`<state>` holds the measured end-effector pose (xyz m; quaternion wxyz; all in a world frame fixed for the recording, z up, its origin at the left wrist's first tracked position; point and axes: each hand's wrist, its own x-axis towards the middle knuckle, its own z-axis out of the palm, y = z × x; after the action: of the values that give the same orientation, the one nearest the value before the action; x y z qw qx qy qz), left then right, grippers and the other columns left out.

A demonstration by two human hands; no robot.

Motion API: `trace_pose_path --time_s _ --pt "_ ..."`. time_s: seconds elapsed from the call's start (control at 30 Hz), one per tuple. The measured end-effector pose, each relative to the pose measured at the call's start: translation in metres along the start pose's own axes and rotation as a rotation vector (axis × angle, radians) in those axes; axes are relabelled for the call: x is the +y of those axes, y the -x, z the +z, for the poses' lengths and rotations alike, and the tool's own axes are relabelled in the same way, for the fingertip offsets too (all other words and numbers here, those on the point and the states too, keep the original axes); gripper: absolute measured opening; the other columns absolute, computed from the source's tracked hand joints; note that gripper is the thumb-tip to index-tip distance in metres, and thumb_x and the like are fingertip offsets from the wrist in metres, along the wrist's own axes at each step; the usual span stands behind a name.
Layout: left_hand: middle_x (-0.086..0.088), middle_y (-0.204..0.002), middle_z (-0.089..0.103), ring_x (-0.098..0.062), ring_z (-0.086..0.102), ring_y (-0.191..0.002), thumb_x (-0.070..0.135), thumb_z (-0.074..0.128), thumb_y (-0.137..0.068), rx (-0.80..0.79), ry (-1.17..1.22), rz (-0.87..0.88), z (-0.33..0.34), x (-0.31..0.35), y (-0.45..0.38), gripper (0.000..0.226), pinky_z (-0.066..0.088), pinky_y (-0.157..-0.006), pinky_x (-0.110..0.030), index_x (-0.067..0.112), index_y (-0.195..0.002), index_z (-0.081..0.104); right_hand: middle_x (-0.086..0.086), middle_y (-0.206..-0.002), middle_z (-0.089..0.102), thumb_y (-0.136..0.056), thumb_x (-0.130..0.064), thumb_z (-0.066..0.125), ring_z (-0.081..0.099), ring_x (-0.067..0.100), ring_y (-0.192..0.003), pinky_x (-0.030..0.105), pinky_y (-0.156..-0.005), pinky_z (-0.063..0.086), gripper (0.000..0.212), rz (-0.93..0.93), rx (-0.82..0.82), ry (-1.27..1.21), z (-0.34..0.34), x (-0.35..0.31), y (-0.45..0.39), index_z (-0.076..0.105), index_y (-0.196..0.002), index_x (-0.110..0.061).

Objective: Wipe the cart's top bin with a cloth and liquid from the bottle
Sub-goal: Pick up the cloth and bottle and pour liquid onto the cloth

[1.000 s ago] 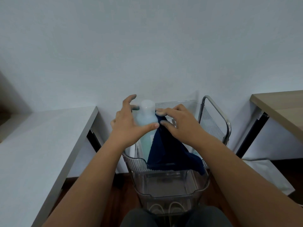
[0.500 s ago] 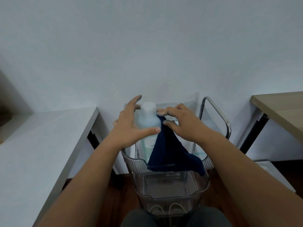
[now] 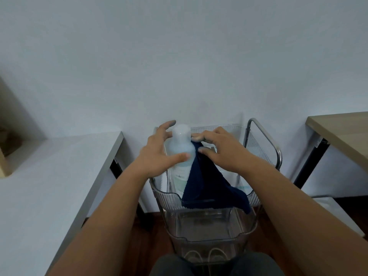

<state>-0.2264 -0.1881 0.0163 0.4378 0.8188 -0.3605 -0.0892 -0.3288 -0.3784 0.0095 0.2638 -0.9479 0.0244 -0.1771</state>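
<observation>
Pale wall fills the upper frame, with a grey table (image 3: 59, 156) at left and a wooden desk (image 3: 342, 132) at right. Between them, at lower centre, stands the cart (image 3: 264, 140), its clear top bin (image 3: 163, 192) just below my hands.

My left hand (image 3: 157, 156) grips the bottle (image 3: 181, 144) of pale blue liquid, thumb across the near side and fingers reaching round the far side; the index finger is lifted off near the cap. My right hand (image 3: 221, 150) pinches the dark blue cloth (image 3: 205, 184) between thumb and fingers right against the bottle's neck, and the rest of the cloth hangs into the bin.

Against the picture a second ago little has shifted: the bottle is a touch more upright and my right fingertips have crept closer to the cap, with the cloth bunched tighter under it. I read that as settling in to wet the cloth, whether by opening the cap or tipping onto the fabric I cannot tell. No wiping of the bin has begun, and I see no liquid on the cloth.
</observation>
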Motion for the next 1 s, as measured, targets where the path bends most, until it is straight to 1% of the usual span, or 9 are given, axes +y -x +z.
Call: trace_pose_path --time_s 0.1,0.17,0.33,0.5,0.6,0.67,0.73,0.87,1.0 --pt "0.019 -0.117 0.053 -0.004 0.051 -0.111 0.078 0.076 -0.043 0.311 -0.004 -0.053 0.027 0.008 0.013 0.099 0.041 -0.101 -0.041 0.054 -0.130 0.033 -0.003 -0.125 0.060 -0.093 -0.031 0.055 0.045 0.014 -0.102 0.034 -0.097 0.040 0.033 -0.018 0.024 0.014 0.008 -0.002 0.001 0.056 -0.126 -0.035" --pt "0.020 -0.112 0.056 -0.001 0.054 -0.102 0.077 0.077 -0.042 0.390 0.027 -0.075 0.035 0.007 0.012 0.101 0.042 -0.098 -0.037 0.050 -0.129 0.035 -0.003 -0.125 0.060 -0.094 -0.032 0.054 0.044 0.012 -0.101 0.032 -0.096 0.040 0.033 -0.017 0.032 0.013 0.008 -0.002 0.001 0.056 -0.127 -0.035" --pt "0.018 -0.114 0.059 0.000 0.056 -0.108 0.065 0.087 -0.035 0.186 0.076 -0.065 0.014 -0.003 -0.007 0.121 0.045 -0.090 -0.024 0.039 -0.142 0.036 -0.001 -0.126 0.061 -0.093 -0.030 0.057 0.045 0.013 -0.102 0.034 -0.098 0.039 0.032 -0.003 0.019 0.028 -0.001 0.001 0.001 0.059 -0.124 -0.033" --pt "0.005 -0.132 0.061 -0.004 0.050 -0.128 0.047 0.091 -0.050 -0.081 0.239 0.000 -0.001 -0.011 -0.007 0.117 0.037 -0.113 -0.038 0.039 -0.149 0.029 -0.024 -0.110 0.059 -0.092 -0.020 0.060 0.048 0.018 -0.100 0.035 -0.094 0.041 0.034 -0.050 0.057 -0.003 -0.002 -0.002 0.006 0.061 -0.125 -0.024" --pt "0.012 -0.138 0.051 -0.004 0.047 -0.127 0.060 0.086 -0.055 0.053 0.110 0.040 0.005 -0.010 0.002 0.107 0.040 -0.107 -0.034 0.039 -0.145 0.032 -0.010 -0.112 0.063 -0.092 -0.022 0.060 0.047 0.014 -0.099 0.035 -0.094 0.042 0.035 -0.040 0.077 0.010 0.000 -0.001 0.006 0.060 -0.126 -0.026" --pt "0.015 -0.130 0.052 -0.002 0.053 -0.114 0.067 0.082 -0.050 0.244 0.017 0.030 0.015 -0.007 0.011 0.106 0.045 -0.091 -0.022 0.036 -0.140 0.037 -0.008 -0.115 0.064 -0.092 -0.023 0.059 0.046 0.013 -0.100 0.034 -0.094 0.041 0.036 -0.051 0.089 0.027 0.001 0.000 0.006 0.059 -0.127 -0.028" --pt "0.019 -0.115 0.056 0.006 0.055 -0.099 0.075 0.078 -0.043 0.359 0.002 -0.011 0.026 -0.002 0.019 0.109 0.040 -0.075 -0.009 0.035 -0.137 0.039 -0.011 -0.115 0.063 -0.092 -0.023 0.057 0.045 0.011 -0.099 0.031 -0.093 0.040 0.036 -0.066 0.098 0.024 0.004 -0.001 0.005 0.058 -0.127 -0.030" --pt "0.019 -0.105 0.059 0.005 0.055 -0.094 0.072 0.081 -0.045 0.426 -0.020 -0.031 0.036 0.002 0.021 0.114 0.033 -0.070 -0.004 0.031 -0.141 0.034 -0.012 -0.125 0.061 -0.093 -0.029 0.052 0.044 0.009 -0.103 0.029 -0.096 0.036 0.035 -0.060 0.070 0.016 0.007 -0.002 0.005 0.056 -0.127 -0.030" --pt "0.019 -0.104 0.062 0.012 0.056 -0.096 0.063 0.085 -0.048 0.356 0.001 -0.007 0.028 -0.005 0.013 0.111 0.036 -0.069 -0.003 0.032 -0.141 0.032 -0.017 -0.131 0.058 -0.094 -0.029 0.053 0.046 0.009 -0.099 0.022 -0.087 0.035 0.030 -0.070 0.083 -0.049 0.011 -0.001 0.007 0.057 -0.124 -0.025"
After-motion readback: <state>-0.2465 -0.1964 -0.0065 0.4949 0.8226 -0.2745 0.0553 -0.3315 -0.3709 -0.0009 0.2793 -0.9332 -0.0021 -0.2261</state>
